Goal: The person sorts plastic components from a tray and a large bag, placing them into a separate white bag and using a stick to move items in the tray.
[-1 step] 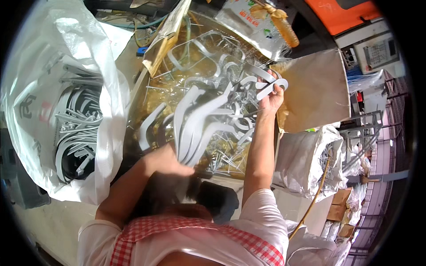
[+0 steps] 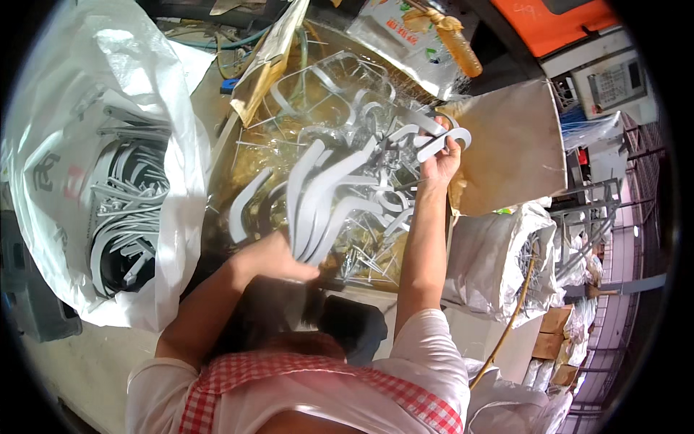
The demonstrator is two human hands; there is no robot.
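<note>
1. Head view, nearest the camera: the person's red-and-white checked apron (image 2: pixel 282 364) and the white sleeves (image 2: pixel 426 343), with both bare forearms reaching forward from them.
2. Left hand (image 2: pixel 271 259): slightly blurred, its grip closed around the lower ends of several curved grey strips (image 2: pixel 325 195). These fan upward and away from the hand, over the tub. How each finger sits on them cannot be made out.
3. Right hand (image 2: pixel 439 163): farther out, near the tub's right side, its grip wrapped around a few grey hooks (image 2: pixel 437 141) with rounded, bent ends.
4. Below and between the hands lies the tub (image 2: pixel 249 163), brownish and wet-looking inside. Thin loose sticks (image 2: pixel 361 262) lie scattered at its near end; more curved grey pieces (image 2: pixel 289 101) lie tangled toward its far end.
5. Left of the tub stands a large white bag (image 2: pixel 69 166), its mouth open, with many grey strips (image 2: pixel 130 195) packed inside. A dark bin (image 2: pixel 36 289) is beside it.
6. Right of the tub, a brownish board (image 2: pixel 513 152) leans just past the right hand; nearer stands a white sack (image 2: pixel 481 264), a long thin pole (image 2: pixel 508 325) slanting in front of it.
7. Farther off are a brown bottle (image 2: pixel 460 52), an orange panel (image 2: pixel 538 25) and stacked cardboard boxes (image 2: pixel 555 322).
</note>
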